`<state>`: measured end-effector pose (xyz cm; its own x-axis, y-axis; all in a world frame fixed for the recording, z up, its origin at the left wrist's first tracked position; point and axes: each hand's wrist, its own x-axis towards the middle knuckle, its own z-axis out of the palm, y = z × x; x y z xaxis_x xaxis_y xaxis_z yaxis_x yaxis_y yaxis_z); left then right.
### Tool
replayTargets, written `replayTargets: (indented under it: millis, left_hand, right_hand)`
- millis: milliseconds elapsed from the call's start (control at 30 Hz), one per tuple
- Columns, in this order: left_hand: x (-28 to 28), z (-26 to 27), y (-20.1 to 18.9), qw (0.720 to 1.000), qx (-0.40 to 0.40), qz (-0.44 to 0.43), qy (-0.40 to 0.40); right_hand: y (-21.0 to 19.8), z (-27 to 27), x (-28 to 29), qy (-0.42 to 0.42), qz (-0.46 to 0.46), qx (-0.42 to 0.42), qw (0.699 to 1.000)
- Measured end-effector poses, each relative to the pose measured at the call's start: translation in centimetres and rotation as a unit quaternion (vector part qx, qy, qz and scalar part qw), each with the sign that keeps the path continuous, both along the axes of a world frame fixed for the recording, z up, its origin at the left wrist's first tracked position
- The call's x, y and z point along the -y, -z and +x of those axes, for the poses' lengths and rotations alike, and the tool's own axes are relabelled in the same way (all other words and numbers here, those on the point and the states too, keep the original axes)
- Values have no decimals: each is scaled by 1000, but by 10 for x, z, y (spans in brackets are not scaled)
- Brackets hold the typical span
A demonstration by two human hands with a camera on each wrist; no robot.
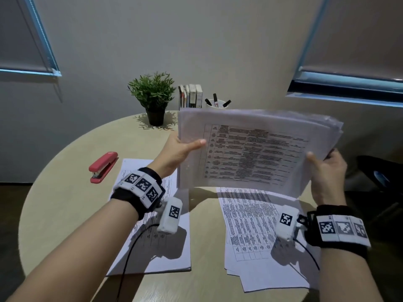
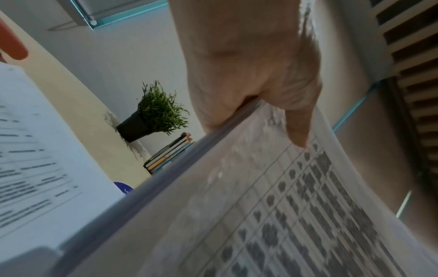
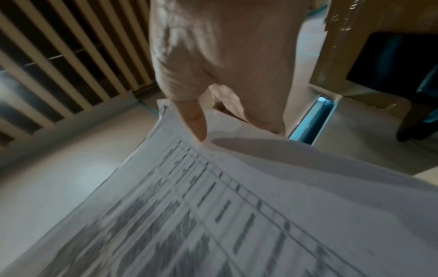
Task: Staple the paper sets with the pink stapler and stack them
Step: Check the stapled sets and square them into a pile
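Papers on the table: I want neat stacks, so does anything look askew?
Yes. The right-hand pile is fanned, its lower sheets sticking out crookedly at the near edge. The held set also has uneven edges at its right side. The left pile lies square.

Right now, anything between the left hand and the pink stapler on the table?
Nothing visible blocks it. The pink stapler lies on bare table left of the left hand. But both hands are occupied: left and right hand grip the held paper set above the table.

Potted plant (image 1: 152,95), books (image 1: 190,95), marker cup (image 1: 217,104)
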<state>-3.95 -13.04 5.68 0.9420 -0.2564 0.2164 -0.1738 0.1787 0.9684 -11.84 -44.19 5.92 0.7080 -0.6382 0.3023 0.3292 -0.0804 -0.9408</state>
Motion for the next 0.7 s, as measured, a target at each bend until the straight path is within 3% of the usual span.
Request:
replayTargets:
  millis: [100, 267, 500, 700]
  left_hand:
    - [-9, 3, 3, 999, -16, -14, 25]
    - [4, -7, 25, 998, -29, 56, 16]
    - [3, 3, -3, 1000, 19, -1, -5]
    - [5, -4, 22, 996, -39, 61, 44]
  right_hand:
    - [5, -1, 11, -10, 17, -20, 1000]
    - [26, -10, 1, -26, -3, -125, 992]
    - [6, -1, 19, -23, 0, -32, 999]
    - [24, -7, 11, -46, -1, -107, 993]
